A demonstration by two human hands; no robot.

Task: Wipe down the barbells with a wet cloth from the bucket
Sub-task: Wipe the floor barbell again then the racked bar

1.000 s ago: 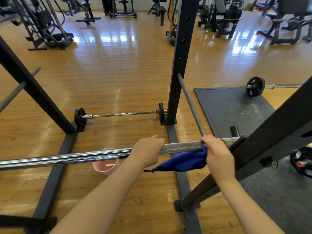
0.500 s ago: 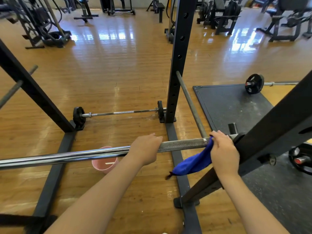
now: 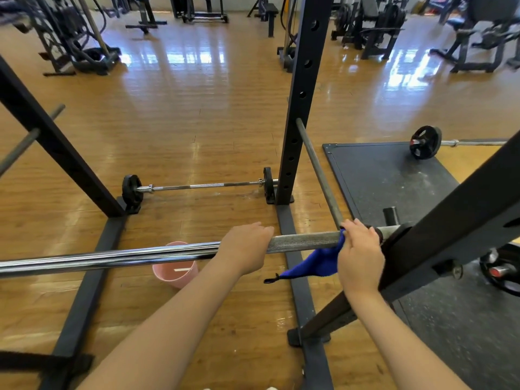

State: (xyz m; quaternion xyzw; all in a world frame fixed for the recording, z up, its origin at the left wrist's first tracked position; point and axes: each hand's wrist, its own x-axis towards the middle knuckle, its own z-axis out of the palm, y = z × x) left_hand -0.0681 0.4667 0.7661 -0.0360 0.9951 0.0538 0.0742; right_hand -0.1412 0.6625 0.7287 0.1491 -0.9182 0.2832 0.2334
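Note:
A steel barbell [image 3: 118,256] lies across the black rack in front of me, running from the left edge to the right upright. My left hand [image 3: 246,247] grips the bar near its knurled section. My right hand [image 3: 360,254] holds a blue cloth [image 3: 315,264] wrapped against the bar right beside the rack's slanted beam; the cloth's loose end hangs down to the left. A pink bucket [image 3: 174,273] stands on the floor under the bar.
A black upright post [image 3: 302,94] rises beyond the bar, with a safety rod [image 3: 318,170] slanting toward me. A small barbell [image 3: 202,185] lies on the wooden floor behind. Another loaded bar [image 3: 425,142] rests on a grey mat [image 3: 380,175] to the right.
My right hand slid the blue cloth rightward along the bar, from the knurled part to the end by the rack beam. My left hand kept its grip.

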